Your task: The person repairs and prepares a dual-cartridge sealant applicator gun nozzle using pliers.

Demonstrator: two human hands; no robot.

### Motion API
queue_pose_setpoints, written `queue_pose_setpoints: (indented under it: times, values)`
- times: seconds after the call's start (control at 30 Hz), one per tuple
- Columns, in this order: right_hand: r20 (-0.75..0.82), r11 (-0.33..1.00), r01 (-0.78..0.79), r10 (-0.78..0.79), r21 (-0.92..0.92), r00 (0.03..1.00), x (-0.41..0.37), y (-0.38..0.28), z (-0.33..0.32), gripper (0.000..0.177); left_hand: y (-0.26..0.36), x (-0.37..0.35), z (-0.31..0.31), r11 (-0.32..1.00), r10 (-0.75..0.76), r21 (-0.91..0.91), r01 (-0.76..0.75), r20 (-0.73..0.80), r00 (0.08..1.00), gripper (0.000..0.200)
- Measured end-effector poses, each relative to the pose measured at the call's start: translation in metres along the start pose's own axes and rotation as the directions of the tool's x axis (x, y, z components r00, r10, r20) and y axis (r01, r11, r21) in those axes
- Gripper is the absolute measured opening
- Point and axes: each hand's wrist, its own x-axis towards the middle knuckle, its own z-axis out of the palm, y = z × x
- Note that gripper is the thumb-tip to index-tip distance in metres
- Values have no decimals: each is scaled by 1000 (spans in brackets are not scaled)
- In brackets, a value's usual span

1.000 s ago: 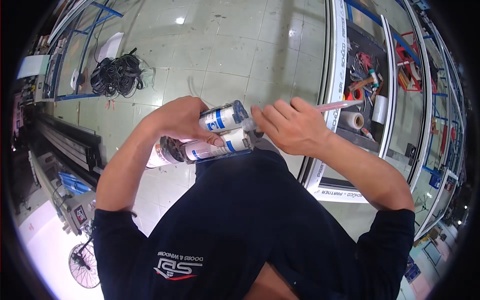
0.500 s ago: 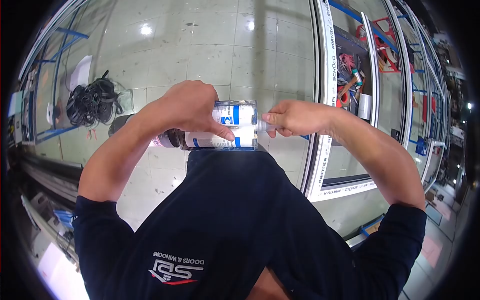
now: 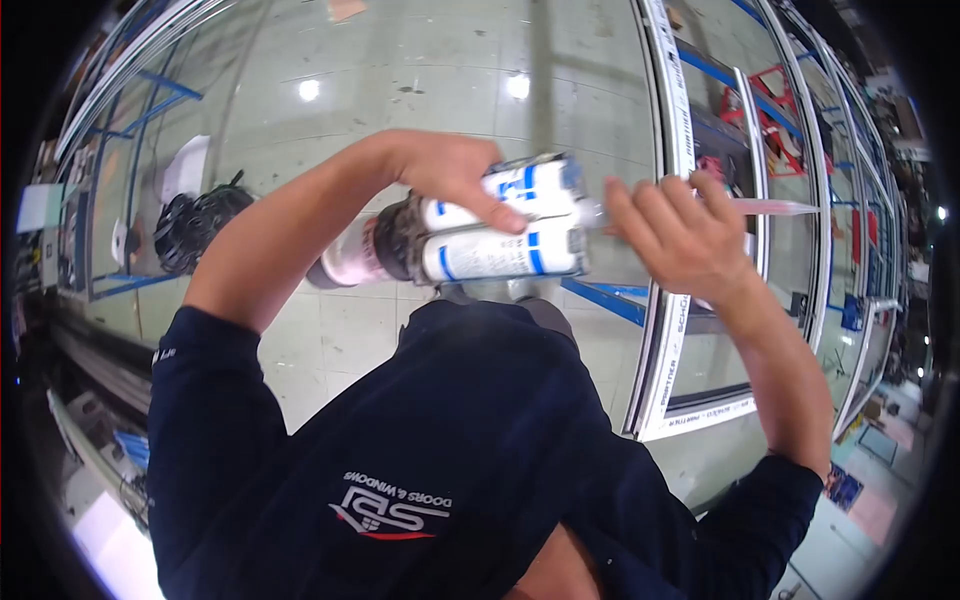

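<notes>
- Between the two hands, at chest height in the head view, a twin glue cartridge [image 3: 500, 235] lies on its side. Its two white tubes with blue bands are stacked one above the other.
- The left hand [image 3: 450, 170] grasps the cartridge from above, fingers curled over the upper tube.
- The right hand [image 3: 680, 240] sits at the cartridge's front end, just beside the tubes. Its fingers are splayed, and a pale pink nozzle [image 3: 775, 208] sticks out past them to the right. The thumb is hidden, so I cannot tell whether this hand grips the nozzle or only rests against it.
- Half a second ago the right hand's fingers were pinched shut on the nozzle's base and the cartridge sat lower, against the dark shirt [image 3: 450, 430]. Now it is lifted clear of the body. I judge the hand is re-gripping partway through a twist of the nozzle.
- Left of the left hand, well apart on the tiled floor [image 3: 430, 90], lies a coil of black cable [image 3: 195, 230].
- Below the right hand runs a white window frame [image 3: 672, 330].
</notes>
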Motion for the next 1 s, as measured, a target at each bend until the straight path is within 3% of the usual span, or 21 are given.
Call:
queue_pose_setpoints:
  times: [0.13,0.33,0.37,0.43,0.6,0.77,1.0]
  values:
    - [48,997,43,-40,-68,998,11,47,-20,23,27,8,-21,996,86,-22,-90,-131,988,83]
    - [116,992,121,-115,-43,987,12,108,-41,27,86,3,-30,989,40,147,15,-364,931,78]
    - [198,995,99,-99,11,975,13,115,-48,30,92,4,-29,991,7,123,44,-387,922,79]
    - [215,993,107,-116,53,970,13,127,-53,31,104,3,-27,992,32,122,22,-421,907,79]
    - [247,989,78,-108,127,963,9,136,-62,30,139,-10,-11,952,15,265,153,-540,841,82]
    - [258,991,83,-109,109,960,12,139,-67,29,133,-5,-5,969,58,227,94,-583,810,78]
    - [453,975,-63,-41,212,891,0,130,-70,32,130,10,9,924,75,332,192,-649,757,78]
